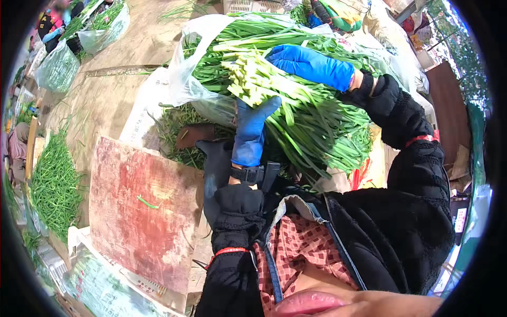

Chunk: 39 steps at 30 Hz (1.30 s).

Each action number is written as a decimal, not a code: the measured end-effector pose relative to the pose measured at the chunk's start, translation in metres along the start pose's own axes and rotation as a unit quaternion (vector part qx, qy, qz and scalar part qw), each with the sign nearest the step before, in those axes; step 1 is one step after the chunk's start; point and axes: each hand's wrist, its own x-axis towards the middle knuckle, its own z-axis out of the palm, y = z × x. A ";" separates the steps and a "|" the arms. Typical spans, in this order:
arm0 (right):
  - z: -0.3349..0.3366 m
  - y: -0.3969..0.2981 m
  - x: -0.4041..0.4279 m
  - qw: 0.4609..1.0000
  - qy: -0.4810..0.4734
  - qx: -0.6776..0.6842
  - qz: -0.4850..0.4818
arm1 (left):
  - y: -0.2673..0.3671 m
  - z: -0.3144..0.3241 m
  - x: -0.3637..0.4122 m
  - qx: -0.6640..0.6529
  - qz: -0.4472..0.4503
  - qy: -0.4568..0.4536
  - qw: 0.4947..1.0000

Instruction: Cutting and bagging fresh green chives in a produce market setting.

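My left hand (253, 126), in a blue glove, is at the near side of a bunch of what look like garlic chives (261, 81). Its thumb lies along the stems and its fingers are hidden beneath them. The pale cut ends face left, while the long green leaves fan down to the right. Across the far side of the bunch rests my right hand (311, 65), also blue-gloved, its fingers against the stems. Under and behind both hands, more long green leaves (249, 33) fill a clear plastic bag (183, 79).
A worn reddish board (142, 214) lies at left with a stray leaf (147, 203) on it. Beyond it is a heap of cut greens (55, 182). Trimmings (184, 119) lie below the bag. A person (53, 25) is near more bagged greens (59, 67) at upper left.
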 end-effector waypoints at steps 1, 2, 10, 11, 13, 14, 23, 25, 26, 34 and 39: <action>0.000 0.001 -0.005 0.999 0.014 -0.045 -0.024 | 0.004 0.008 0.000 0.086 0.044 -0.018 0.995; -0.004 0.002 -0.005 0.995 -0.003 -0.088 -0.047 | 0.008 0.017 0.000 0.091 -0.018 0.007 0.996; -0.037 -0.049 0.014 0.909 0.048 -0.413 -0.028 | -0.004 0.005 -0.009 0.130 0.032 0.013 0.991; -0.046 -0.071 0.027 0.956 0.052 -0.285 0.052 | 0.000 -0.003 -0.011 0.169 0.045 -0.002 0.985; -0.073 -0.058 0.048 0.985 0.039 -0.147 0.086 | -0.006 -0.012 -0.014 0.101 0.007 -0.052 0.993; -0.076 -0.051 0.050 0.983 0.040 -0.151 0.091 | -0.009 -0.018 -0.015 -0.037 -0.066 -0.050 0.996; -0.027 0.025 0.100 0.951 -0.201 -0.002 0.234 | 0.002 -0.005 -0.026 0.601 0.249 -0.166 0.741; -0.021 0.029 0.105 0.932 -0.272 -0.053 0.233 | 0.010 -0.003 -0.030 0.690 0.398 -0.132 0.590; -0.017 0.032 0.105 0.942 -0.270 -0.049 0.192 | 0.011 -0.005 -0.032 0.659 0.254 -0.137 0.694; -0.055 0.018 0.099 0.962 -0.197 -0.035 0.187 | 0.008 -0.013 -0.028 0.551 0.263 -0.148 0.778; -0.055 0.013 0.071 0.947 -0.222 0.008 0.234 | -0.007 -0.011 -0.017 0.545 0.300 -0.186 0.761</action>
